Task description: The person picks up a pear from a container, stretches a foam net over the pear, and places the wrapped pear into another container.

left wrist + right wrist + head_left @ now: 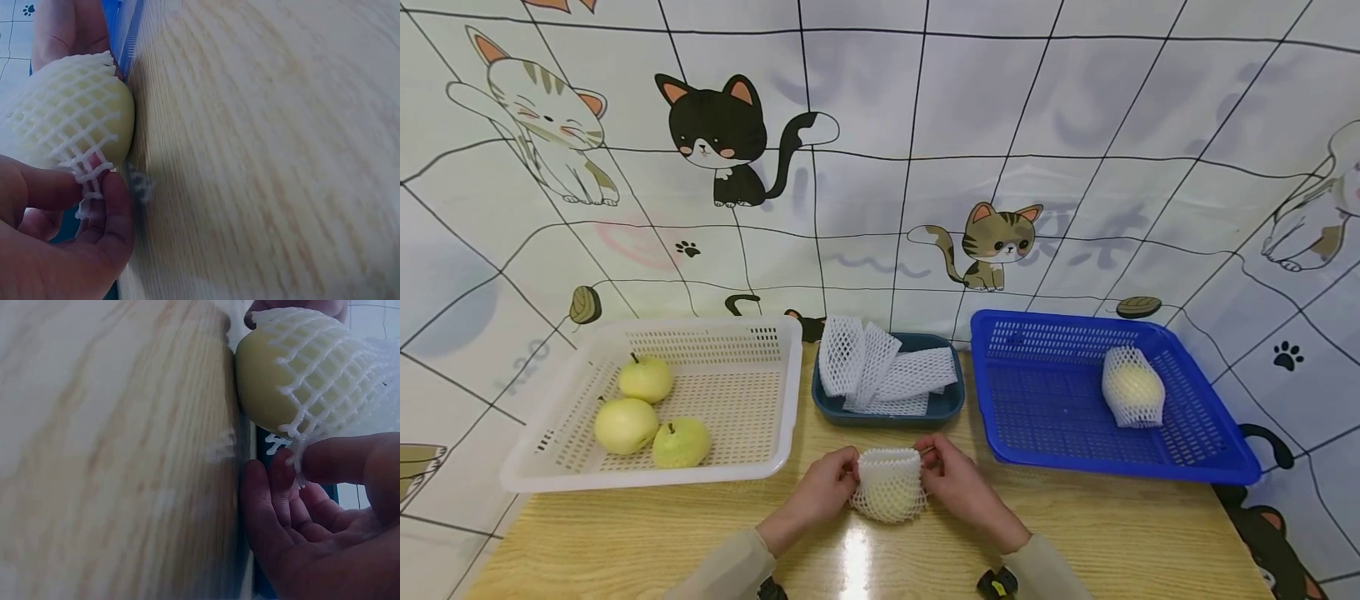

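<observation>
A pale yellow-green pear sits on the table near its front, inside a white foam net sleeve. My left hand pinches the sleeve's edge on the left side between thumb and fingers. On the right side, my right hand pinches the opposite edge. Both wrist views show the mesh stretched over most of the pear, with the bare skin of its lower end showing beyond the sleeve's edge. Behind the hands, several more foam net sleeves lie in a dark teal tray.
At the left, a white basket holds three uncovered pears. A blue basket on the right contains one pear in a net sleeve. The wooden table meets a cat-patterned sheet behind.
</observation>
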`<state>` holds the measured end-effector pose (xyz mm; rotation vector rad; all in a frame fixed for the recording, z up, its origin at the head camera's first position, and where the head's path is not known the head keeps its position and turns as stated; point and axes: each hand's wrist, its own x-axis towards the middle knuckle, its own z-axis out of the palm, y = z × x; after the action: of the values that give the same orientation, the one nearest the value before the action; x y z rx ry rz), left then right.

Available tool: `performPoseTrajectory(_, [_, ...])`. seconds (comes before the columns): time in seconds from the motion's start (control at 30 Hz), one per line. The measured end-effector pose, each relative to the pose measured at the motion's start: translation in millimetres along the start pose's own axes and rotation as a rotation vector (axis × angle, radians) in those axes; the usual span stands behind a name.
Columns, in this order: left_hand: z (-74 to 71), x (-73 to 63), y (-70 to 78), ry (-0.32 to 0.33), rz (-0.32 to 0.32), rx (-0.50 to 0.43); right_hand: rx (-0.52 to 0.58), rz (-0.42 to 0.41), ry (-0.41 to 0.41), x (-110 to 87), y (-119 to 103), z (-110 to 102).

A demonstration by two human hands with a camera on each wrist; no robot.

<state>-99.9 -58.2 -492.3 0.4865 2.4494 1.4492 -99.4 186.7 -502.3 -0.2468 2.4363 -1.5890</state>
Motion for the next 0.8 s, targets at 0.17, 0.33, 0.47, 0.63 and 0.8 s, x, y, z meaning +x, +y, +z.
performPoseTrajectory(0.17, [-0.8, 0.0, -3.1, 0.009, 0.022, 0.04, -0.13, -0.025, 0.026, -1.5, -2, 3])
performPoseTrajectory(0.33, [-2.7, 0.4, -2.6, 0.017, 0.005, 0.069, -0.285, -0.054, 0.049, -2.2, -4, 4])
performPoseTrajectory(0.47, [-6.0, 0.9, 0.6, -0.011, -0.08, 0.008, -0.364, -0.063, 0.052, -2.2, -5, 3])
performPoseTrajectory(0.63, [-9.8, 0.0, 3.3, -0.056, -0.122, -0.069, -0.389, -0.085, 0.048, -2.8, -6, 3])
performPoseTrajectory(0.8, [-9.9, 0.2, 1.4, -0.075, -0.026, 0.035, -0.415, -0.108, 0.044, -3.7, -8, 4])
